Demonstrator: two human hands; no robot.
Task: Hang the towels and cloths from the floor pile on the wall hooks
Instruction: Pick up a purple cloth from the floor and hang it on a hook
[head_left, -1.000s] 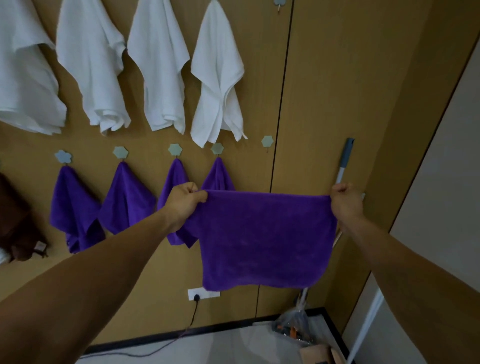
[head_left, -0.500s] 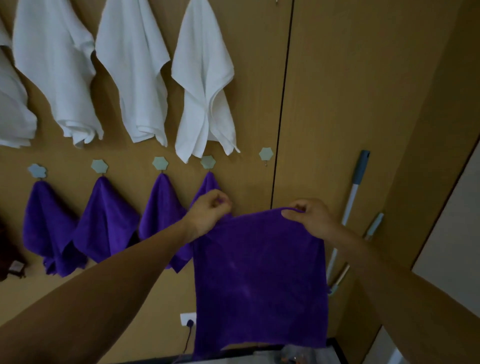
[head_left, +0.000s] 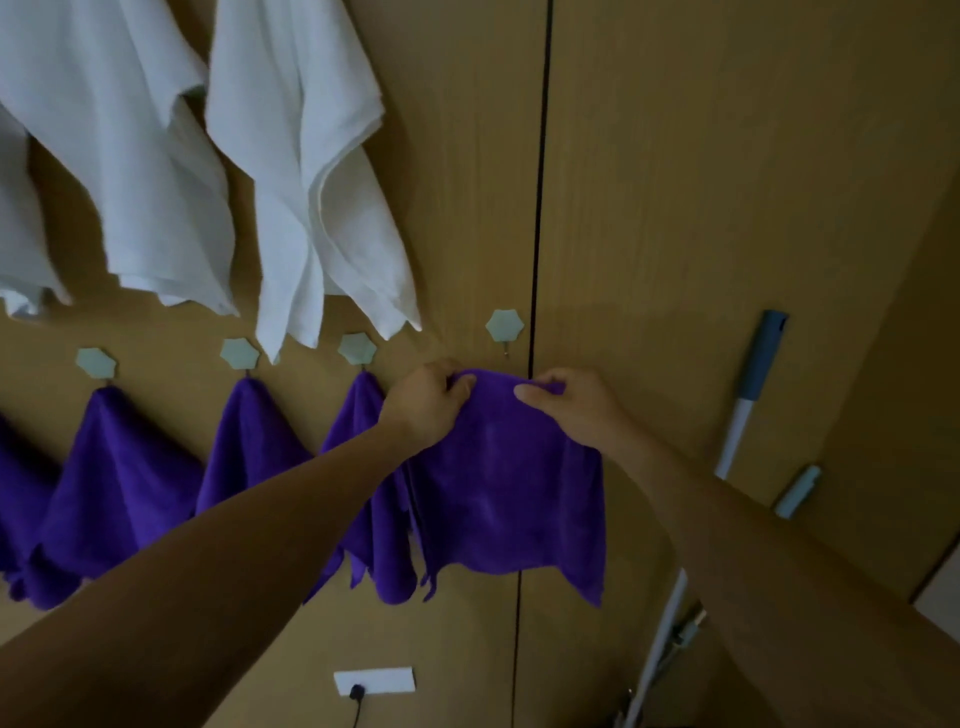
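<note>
Both hands hold a purple cloth (head_left: 509, 483) by its top edge against the wooden wall. My left hand (head_left: 426, 405) grips the edge's left part; my right hand (head_left: 571, 410) pinches it a short way to the right, so the edge is bunched between them. Just above the hands is a bare pale green hook (head_left: 504, 326). To the left, other purple cloths (head_left: 249, 447) hang from the same row of hooks (head_left: 356, 347). White towels (head_left: 306, 171) hang from a higher row.
A dark seam (head_left: 537, 208) runs down the wall beside the bare hook. A mop or broom handle with a blue grip (head_left: 761, 364) leans against the wall at right. A white socket (head_left: 374, 680) with a black plug sits low on the wall.
My hands have come closer together along the cloth's top edge, gathering it, and have risen toward the bare hook. The view has moved closer to the wall.
</note>
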